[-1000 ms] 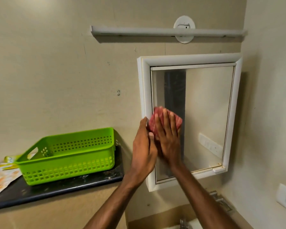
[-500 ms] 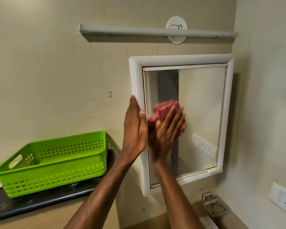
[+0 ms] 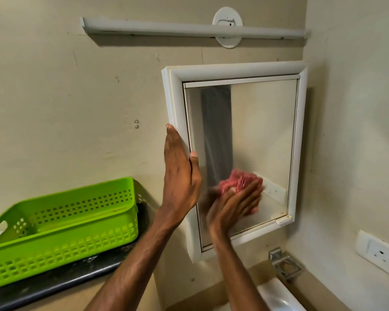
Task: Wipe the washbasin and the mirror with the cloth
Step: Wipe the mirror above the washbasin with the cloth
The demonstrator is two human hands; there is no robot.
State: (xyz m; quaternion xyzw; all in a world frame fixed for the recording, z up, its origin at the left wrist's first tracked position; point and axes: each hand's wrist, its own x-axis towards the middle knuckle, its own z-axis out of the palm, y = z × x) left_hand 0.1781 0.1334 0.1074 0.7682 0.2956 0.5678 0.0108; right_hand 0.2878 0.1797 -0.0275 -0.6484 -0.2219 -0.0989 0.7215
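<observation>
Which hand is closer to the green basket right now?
Left. The left hand lies flat on the mirror frame, just right of the green basket; the right hand presses the cloth on the glass, farther right.

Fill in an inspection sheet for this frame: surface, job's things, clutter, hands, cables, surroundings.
Surface: mirror, white-framed, fixed to the wall, glass looks streaky.
Job's things: pink cloth on the lower part of the glass; washbasin partly in view below.
Clutter: green basket on the dark counter.
Hands: left hand flat against the mirror's left edge; right hand presses the cloth to the glass, blurred.
Cables: nothing seen.
Surroundings: tube light above; wall socket on the right wall; metal holder under the mirror.
</observation>
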